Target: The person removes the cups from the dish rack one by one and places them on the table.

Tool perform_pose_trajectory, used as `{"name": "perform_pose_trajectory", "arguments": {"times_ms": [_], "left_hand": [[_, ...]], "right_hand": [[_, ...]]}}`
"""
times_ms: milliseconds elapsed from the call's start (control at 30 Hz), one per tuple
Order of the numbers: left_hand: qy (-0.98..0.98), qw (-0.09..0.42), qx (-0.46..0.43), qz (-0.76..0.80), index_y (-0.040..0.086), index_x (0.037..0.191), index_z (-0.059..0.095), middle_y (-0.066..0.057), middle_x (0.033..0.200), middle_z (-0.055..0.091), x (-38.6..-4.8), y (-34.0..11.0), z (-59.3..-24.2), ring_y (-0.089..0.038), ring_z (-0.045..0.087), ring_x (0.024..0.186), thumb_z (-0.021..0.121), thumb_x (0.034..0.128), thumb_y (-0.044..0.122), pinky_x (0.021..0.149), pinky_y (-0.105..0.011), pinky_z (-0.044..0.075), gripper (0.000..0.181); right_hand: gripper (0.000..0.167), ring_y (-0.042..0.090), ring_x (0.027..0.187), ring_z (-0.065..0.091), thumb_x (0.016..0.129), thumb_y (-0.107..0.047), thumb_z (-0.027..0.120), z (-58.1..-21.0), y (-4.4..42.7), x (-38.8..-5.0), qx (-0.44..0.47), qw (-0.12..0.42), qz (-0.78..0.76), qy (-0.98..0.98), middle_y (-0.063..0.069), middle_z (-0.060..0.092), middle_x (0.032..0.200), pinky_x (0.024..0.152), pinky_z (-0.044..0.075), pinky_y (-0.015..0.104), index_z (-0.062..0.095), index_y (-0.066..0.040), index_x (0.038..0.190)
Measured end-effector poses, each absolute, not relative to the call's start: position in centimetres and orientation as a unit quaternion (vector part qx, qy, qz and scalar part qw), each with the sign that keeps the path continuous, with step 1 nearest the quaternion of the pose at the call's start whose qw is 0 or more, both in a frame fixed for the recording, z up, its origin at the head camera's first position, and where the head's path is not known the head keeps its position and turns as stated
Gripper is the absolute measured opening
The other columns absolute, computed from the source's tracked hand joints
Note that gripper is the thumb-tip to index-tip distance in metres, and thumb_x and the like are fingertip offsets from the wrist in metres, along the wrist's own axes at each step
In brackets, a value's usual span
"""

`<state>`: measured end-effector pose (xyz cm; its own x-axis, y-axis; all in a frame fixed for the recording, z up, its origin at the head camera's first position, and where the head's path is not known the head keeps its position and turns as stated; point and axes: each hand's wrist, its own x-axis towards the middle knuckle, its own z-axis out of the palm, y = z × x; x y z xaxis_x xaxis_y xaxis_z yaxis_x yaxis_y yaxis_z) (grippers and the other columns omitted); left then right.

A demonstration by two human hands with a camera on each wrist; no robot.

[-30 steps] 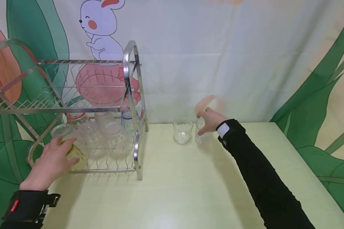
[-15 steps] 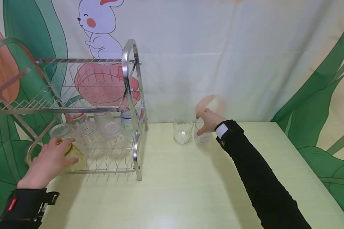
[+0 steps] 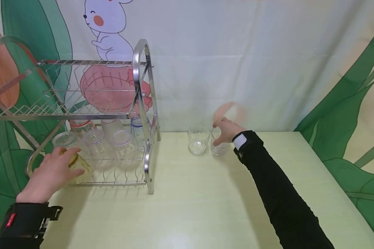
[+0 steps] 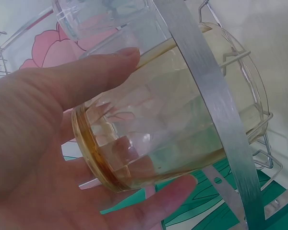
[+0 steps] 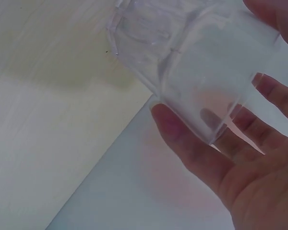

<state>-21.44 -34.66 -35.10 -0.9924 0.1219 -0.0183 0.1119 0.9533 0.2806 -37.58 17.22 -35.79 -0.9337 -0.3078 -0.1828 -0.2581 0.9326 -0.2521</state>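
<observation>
Holding a yellow glass (image 3: 84,171) at eight o'clock in the head view: left grip (image 3: 51,171), thumb and fingers bent round the sides, parted by the glass's width. Standing at three o'clock from that grip, base up, at the front of the lower shelf of a two-tier wire rack (image 3: 148,162). Ranged from eleven to two o'clock of it: several upturned glasses (image 3: 123,147). Placed a little off centre toward three o'clock: right grip (image 3: 228,132), curled about a clear glass (image 3: 216,147) on the desk (image 3: 180,200), with that glass at the grip's eight o'clock side. Just beside, at nine o'clock: second clear glass (image 3: 198,142), upright on the desk before a printed backdrop (image 3: 187,86).

In the left wrist view, thick amber base nearest the palm, body of the yellow glass pointing to two o'clock behind a flat metal bar (image 4: 212,91) of the rack. Thumb laid along the upper side, fingers spread below, toward five and six o'clock.

In the right wrist view, clear glass caught between thumb and fingers, thumb along one wall, some fingertips visible through the other. Ribbed lower end turned toward eleven o'clock, palm at four. Cannot tell tightness of hold on either side.
</observation>
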Motion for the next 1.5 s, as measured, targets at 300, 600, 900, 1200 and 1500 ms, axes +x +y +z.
{"name": "perform_pose_trajectory", "arguments": {"times_ms": [300,600,900,1200,1500], "left_hand": [[0.988,0.016,0.059,0.142,-0.008,0.149,0.039,-0.045,0.138,0.033,-21.0,-34.5,-34.8,-0.068,0.035,0.118,0.076,0.0935,0.022,0.089,-0.083,0.038,0.073],[0.987,0.005,0.061,0.148,-0.008,0.151,0.039,-0.044,0.139,0.035,-21.3,-33.9,-34.5,-0.067,0.037,0.121,0.074,0.095,0.023,0.087,-0.079,0.041,0.072],[0.986,-0.006,0.066,0.153,-0.009,0.15,0.04,-0.044,0.137,0.039,-21.1,-33.6,-34.2,-0.065,0.045,0.116,0.074,0.0952,0.025,0.085,-0.074,0.046,0.073],[0.983,-0.033,0.068,0.167,-0.008,0.15,0.043,-0.037,0.129,0.048,-20.2,-32.6,-33.2,-0.05,0.052,0.103,0.076,0.0938,0.038,0.07,-0.052,0.048,0.08],[0.97,-0.034,0.069,0.23,0.003,0.154,0.044,-0.034,0.139,0.05,-19.4,-30.2,-32.3,-0.054,0.047,0.121,0.07,0.096,0.053,0.083,-0.064,0.047,0.081]], "right_hand": [[0.075,0.036,0.127,0.057,0.086,-0.029,0.084,-36.8,17.2,-37.6,-0.143,0.11,-0.125,0.976,0.022,0.046,0.153,0.113,0.048,0.05,0.051,-0.008,0.149],[0.079,0.038,0.131,0.055,0.088,-0.029,0.083,-35.9,17.5,-37.4,-0.14,0.112,-0.126,0.976,0.026,0.043,0.154,0.115,0.046,0.052,0.045,-0.005,0.153],[0.1,0.046,0.155,0.026,0.086,-0.04,0.085,-35.3,18.2,-36.4,-0.178,0.107,-0.13,0.97,0.027,0.028,0.166,0.124,0.031,0.061,0.03,-0.008,0.163],[0.099,0.044,0.157,0.019,0.087,-0.043,0.084,-33.8,17.5,-34.5,-0.209,0.073,-0.2,0.955,0.021,0.019,0.171,0.122,0.031,0.066,0.029,-0.012,0.164],[0.098,0.042,0.157,0.019,0.084,-0.04,0.087,-34.2,18.2,-31.4,-0.231,0.019,-0.267,0.936,0.02,0.02,0.17,0.12,0.033,0.067,0.034,-0.015,0.162]]}}
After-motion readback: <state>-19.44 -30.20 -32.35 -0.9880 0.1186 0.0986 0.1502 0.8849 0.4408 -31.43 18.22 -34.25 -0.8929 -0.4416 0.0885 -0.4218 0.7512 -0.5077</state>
